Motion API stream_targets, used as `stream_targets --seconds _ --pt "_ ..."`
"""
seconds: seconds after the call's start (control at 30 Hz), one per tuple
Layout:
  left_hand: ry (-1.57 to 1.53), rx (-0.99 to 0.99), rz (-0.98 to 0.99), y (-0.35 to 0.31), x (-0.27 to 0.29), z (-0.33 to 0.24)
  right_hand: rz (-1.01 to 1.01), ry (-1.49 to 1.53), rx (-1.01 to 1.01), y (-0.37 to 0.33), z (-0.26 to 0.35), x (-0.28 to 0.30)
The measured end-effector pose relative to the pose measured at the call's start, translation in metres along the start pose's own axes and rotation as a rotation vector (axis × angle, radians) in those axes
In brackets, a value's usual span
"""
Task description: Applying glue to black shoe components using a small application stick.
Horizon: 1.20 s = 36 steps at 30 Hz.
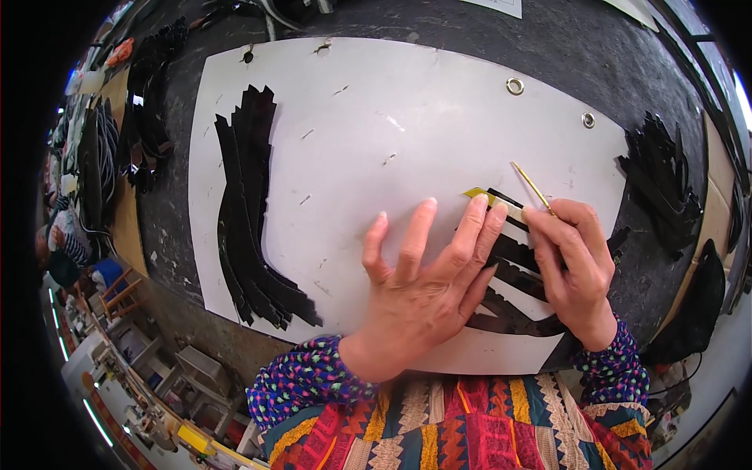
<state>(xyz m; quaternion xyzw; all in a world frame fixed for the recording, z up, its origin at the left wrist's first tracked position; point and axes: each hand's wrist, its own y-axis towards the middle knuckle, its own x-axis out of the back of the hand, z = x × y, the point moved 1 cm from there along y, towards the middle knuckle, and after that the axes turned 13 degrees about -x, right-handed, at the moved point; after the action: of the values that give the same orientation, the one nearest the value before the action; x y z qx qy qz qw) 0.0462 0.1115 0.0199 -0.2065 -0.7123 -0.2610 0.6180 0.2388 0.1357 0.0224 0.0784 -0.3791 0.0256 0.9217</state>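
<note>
Strips (518, 283) of black lie fanned on your white board (345, 164), near right; your left hand (419, 301) spreads palm down, grip released, touching a yellow piece (475, 192); your right hand (577, 262) pinches a gold stick (533, 186).

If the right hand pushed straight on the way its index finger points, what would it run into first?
Probably the pale strip right at the right hand's fingertips, then the left hand's fingertips just beyond; their relative heights are unclear.
</note>
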Motion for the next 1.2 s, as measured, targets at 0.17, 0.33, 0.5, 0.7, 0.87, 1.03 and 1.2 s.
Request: stream_targets --seconds 0.17,0.33,0.5,0.7,0.87,1.03,1.2 --pt "0.004 -0.002 -0.004 0.0001 -0.0003 -0.0002 -0.004 -0.009 0.008 -0.0003 -0.0004 0.0002" --pt "0.007 -0.001 -0.009 0.0 -0.001 -0.0003 -0.008 -0.009 -0.005 -0.0011 0.0003 -0.0002" --pt "0.003 0.002 -0.005 0.0003 -0.0008 -0.0003 -0.021 -0.018 0.01 -0.0006 0.0003 -0.001" --pt "0.013 -0.005 -0.013 0.0001 -0.0025 -0.0002 -0.024 -0.03 0.017 -0.0003 -0.0007 -0.0017" --pt "0.007 -0.004 -0.005 0.0003 -0.0014 -0.0005 -0.011 -0.031 0.004 -0.001 -0.0003 -0.0006" --pt "0.004 0.0 0.002 -0.0004 -0.0022 -0.0009 -0.011 -0.041 0.025 0.0004 -0.0006 -0.0009" --pt "0.005 0.011 0.0 0.0009 0.0006 -0.0012 0.002 -0.035 0.015 0.0002 0.0007 0.0013"
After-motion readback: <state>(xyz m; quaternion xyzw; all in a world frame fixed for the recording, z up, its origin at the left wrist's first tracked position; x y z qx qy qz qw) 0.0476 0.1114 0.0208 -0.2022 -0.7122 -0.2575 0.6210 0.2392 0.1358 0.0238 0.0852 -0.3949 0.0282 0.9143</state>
